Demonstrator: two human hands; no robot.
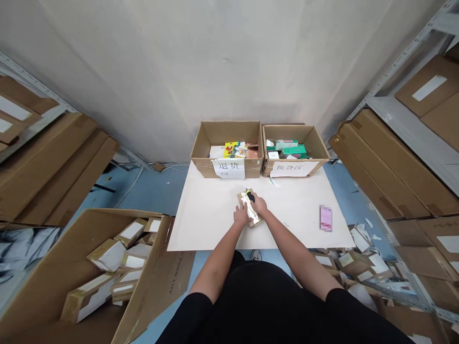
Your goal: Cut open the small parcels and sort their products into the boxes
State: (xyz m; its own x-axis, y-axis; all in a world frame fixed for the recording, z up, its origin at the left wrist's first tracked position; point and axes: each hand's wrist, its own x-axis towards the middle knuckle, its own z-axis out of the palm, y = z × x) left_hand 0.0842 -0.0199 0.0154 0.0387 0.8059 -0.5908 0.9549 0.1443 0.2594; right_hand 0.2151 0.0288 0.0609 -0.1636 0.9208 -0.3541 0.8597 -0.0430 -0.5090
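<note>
A small cardboard parcel point(256, 220) with a white label lies on the white table, close to its middle. My left hand point(242, 215) grips the parcel from its left side, fingers over its left edge and top. In my right hand point(259, 205) is a utility knife point(250, 195), black with some yellow, its front end over the parcel's upper part. The fingers of my right hand are wrapped round the handle. Whether the blade touches the parcel is too small to tell.
Behind the parcel stand two open cartons with paper signs, the left carton point(201, 165) and the right carton point(315, 167), both holding small packages. A pink blurred rectangle point(326, 219) lies at right. A large box point(143, 286) of parcels stands at lower left. Shelves point(412, 129) flank the table point(208, 229).
</note>
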